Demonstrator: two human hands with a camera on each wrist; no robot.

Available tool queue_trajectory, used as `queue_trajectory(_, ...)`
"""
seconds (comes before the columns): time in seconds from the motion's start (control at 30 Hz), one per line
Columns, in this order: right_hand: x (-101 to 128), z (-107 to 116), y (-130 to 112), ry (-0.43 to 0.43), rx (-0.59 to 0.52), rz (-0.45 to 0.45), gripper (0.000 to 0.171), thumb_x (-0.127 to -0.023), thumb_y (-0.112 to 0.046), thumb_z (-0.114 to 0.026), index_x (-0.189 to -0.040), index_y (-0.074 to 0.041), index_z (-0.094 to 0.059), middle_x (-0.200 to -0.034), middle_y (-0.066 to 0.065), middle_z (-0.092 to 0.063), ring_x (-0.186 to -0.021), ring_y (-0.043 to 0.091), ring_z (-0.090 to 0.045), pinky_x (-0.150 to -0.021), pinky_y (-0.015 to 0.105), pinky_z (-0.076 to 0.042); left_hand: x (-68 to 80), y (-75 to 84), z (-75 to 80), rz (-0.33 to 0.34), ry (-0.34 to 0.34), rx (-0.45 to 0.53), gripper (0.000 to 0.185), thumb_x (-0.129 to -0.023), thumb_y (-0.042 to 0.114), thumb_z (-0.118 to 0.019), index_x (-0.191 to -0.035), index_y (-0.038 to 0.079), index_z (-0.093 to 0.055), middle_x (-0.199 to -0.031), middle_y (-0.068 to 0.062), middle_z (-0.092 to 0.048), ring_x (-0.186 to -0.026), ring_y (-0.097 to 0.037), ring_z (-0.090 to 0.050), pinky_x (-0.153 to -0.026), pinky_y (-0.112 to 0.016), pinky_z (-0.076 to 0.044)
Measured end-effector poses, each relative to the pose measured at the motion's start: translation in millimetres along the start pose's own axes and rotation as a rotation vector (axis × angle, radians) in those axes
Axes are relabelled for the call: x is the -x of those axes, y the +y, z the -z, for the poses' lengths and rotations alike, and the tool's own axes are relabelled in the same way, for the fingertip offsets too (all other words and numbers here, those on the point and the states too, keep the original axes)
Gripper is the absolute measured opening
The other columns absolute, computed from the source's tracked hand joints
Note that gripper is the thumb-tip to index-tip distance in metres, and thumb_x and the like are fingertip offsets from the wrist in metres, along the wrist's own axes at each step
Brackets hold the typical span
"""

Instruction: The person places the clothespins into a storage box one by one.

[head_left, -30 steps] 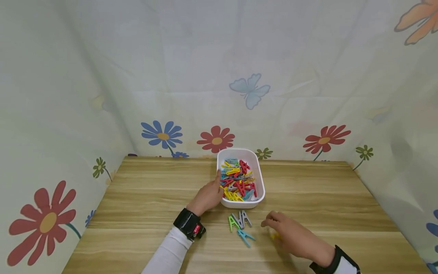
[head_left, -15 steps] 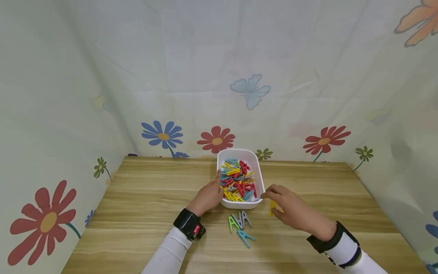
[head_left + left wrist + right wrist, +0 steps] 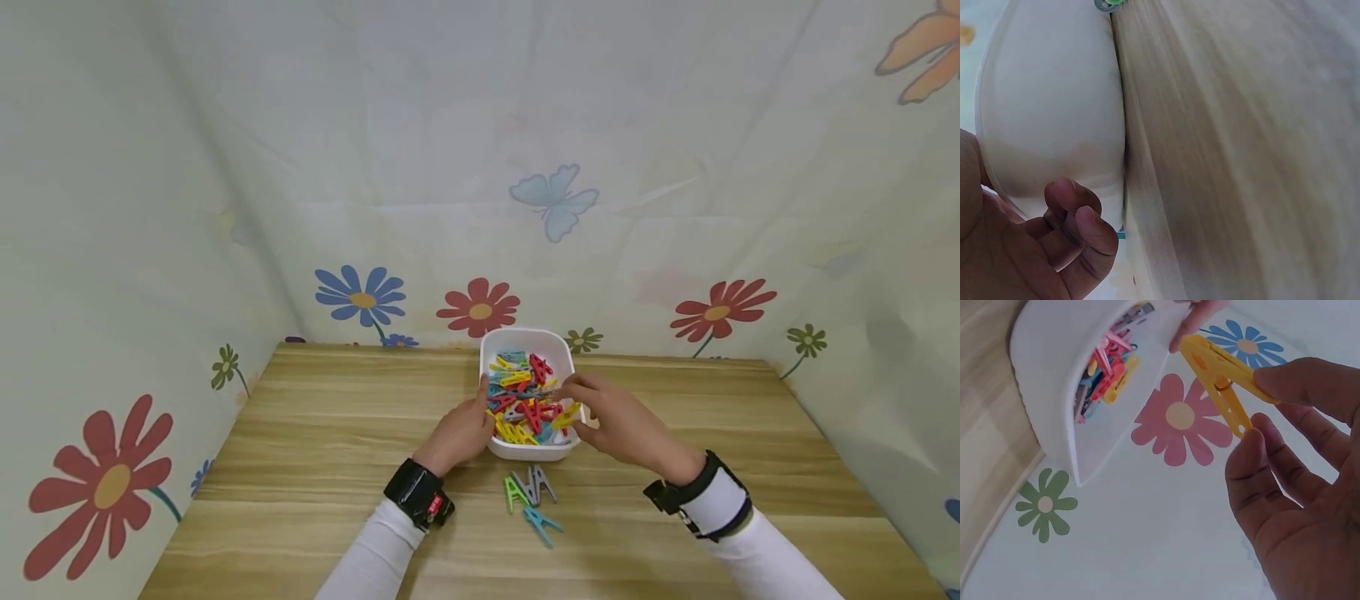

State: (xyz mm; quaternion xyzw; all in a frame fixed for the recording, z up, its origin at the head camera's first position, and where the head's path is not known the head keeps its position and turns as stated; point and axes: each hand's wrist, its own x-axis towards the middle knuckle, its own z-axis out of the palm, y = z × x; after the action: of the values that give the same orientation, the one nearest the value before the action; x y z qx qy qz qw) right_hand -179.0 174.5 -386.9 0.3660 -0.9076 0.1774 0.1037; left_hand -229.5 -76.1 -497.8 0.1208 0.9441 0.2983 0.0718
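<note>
A white plastic box point(image 3: 534, 452) on the table holds a heap of red, yellow, blue and grey clothespins point(image 3: 532, 412). My left hand point(image 3: 463, 433) grips the box's left side, thumb at the rim and fingers bent against the outer wall point(image 3: 1054, 94). Above the box's near right corner, my right hand point(image 3: 628, 429) pinches a yellow clothespin point(image 3: 1219, 378) by its handles between thumb and fingertips. On the table just in front of the box lie a green clothespin point(image 3: 515, 493), grey clothespins point(image 3: 543, 483) and a light blue clothespin point(image 3: 542, 525).
The wood-grain table point(image 3: 360, 400) reaches back to a pale cloth wall point(image 3: 420, 167) printed with flowers and a butterfly. More of this cloth hangs along both sides. The box stands close to the table's back edge.
My right hand has carried the yellow clothespin from the table right of the loose clothespins, up and leftward, to over the box. My left hand has stayed at the box.
</note>
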Motion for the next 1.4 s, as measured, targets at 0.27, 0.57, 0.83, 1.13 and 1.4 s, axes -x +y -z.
queue_trajectory(0.27,-30,11,6,0.096,-0.019,0.036,0.037,-0.080,-0.002,-0.077,-0.115,-0.007,-0.066,-0.120,0.013,-0.060,-0.099,0.026,-0.059,-0.078,0.038,-0.055,2.0,1.5,4.7,-0.035,0.021,-0.028,0.071,-0.102,0.026,-0.042,-0.159,0.011,-0.003,-0.138,-0.015,-0.056,-0.070,-0.017,-0.055,-0.062,-0.031,-0.045)
queue_trajectory(0.57,-57,4,16,0.100,-0.027,0.046,0.032,-0.081,-0.001,-0.075,-0.112,-0.007,-0.067,-0.115,0.011,-0.061,-0.093,0.025,-0.060,-0.073,0.035,-0.054,4.9,3.2,4.7,-0.040,0.020,-0.020,0.070,-0.102,0.025,-0.043,-0.159,0.008,-0.006,-0.142,-0.017,-0.054,-0.073,-0.017,-0.055,-0.064,-0.032,-0.045)
queue_trajectory(0.83,-70,-17,28,0.105,-0.049,-0.047,0.034,-0.084,-0.007,-0.074,-0.117,-0.007,-0.066,-0.127,0.015,-0.058,-0.111,0.032,-0.058,-0.087,0.043,-0.055,4.7,3.9,3.5,-0.030,0.019,-0.026,0.070,-0.102,0.025,-0.042,-0.159,0.010,-0.004,-0.135,-0.016,-0.058,-0.068,-0.016,-0.053,-0.061,-0.030,-0.044)
queue_trajectory(1.13,-56,-36,29,0.000,-0.033,-0.139,0.069,-0.085,-0.022,-0.077,-0.144,-0.011,-0.045,-0.158,0.018,-0.030,-0.140,0.043,-0.037,-0.108,0.059,-0.038,7.0,5.7,1.7,-0.047,0.024,-0.050,0.070,-0.102,0.024,-0.044,-0.159,0.007,-0.007,-0.134,-0.018,-0.059,-0.075,-0.017,-0.054,-0.066,-0.031,-0.044)
queue_trajectory(1.4,-43,-29,11,0.040,0.019,-0.025,0.072,-0.082,-0.023,-0.079,-0.145,-0.011,-0.045,-0.159,0.015,-0.027,-0.141,0.038,-0.037,-0.107,0.053,-0.042,5.6,3.1,3.8,-0.045,0.023,-0.034,0.070,-0.102,0.023,-0.043,-0.159,0.009,-0.005,-0.130,-0.017,-0.060,-0.066,-0.016,-0.052,-0.059,-0.030,-0.043)
